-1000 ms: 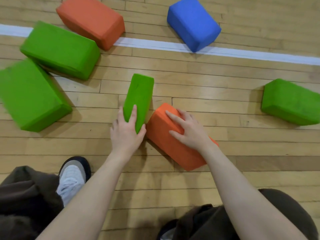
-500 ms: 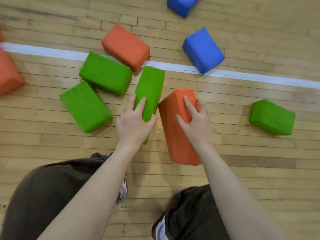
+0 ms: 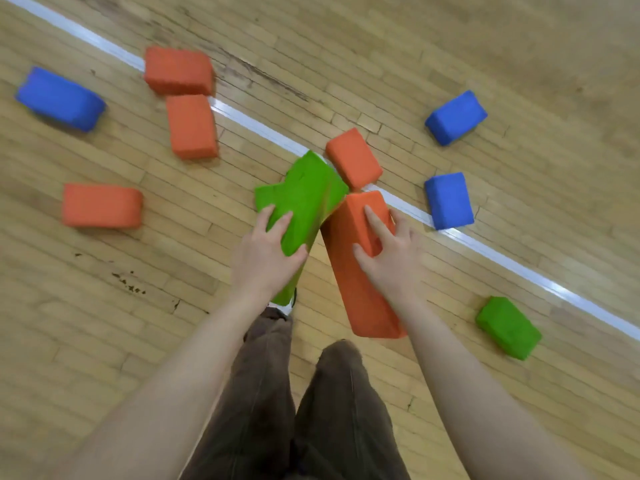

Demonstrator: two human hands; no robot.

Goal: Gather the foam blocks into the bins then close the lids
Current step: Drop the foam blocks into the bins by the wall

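Left hand [image 3: 263, 252] grips the near end of a green block [image 3: 304, 206], fingers on top, thumb at its side. Right hand [image 3: 391, 252] clamps an orange block [image 3: 360, 271] likewise. Both are lifted above the floor [image 3: 104, 306], near its white line [image 3: 485, 247]. One-handed grips could slip (foam compresses). Both long axes run away from the person, far ends touching.

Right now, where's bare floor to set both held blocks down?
Free: floor left of the left hand, below the lone orange block; also beyond the white line, top right. Crowded: around the line, near the orange block and blue block.
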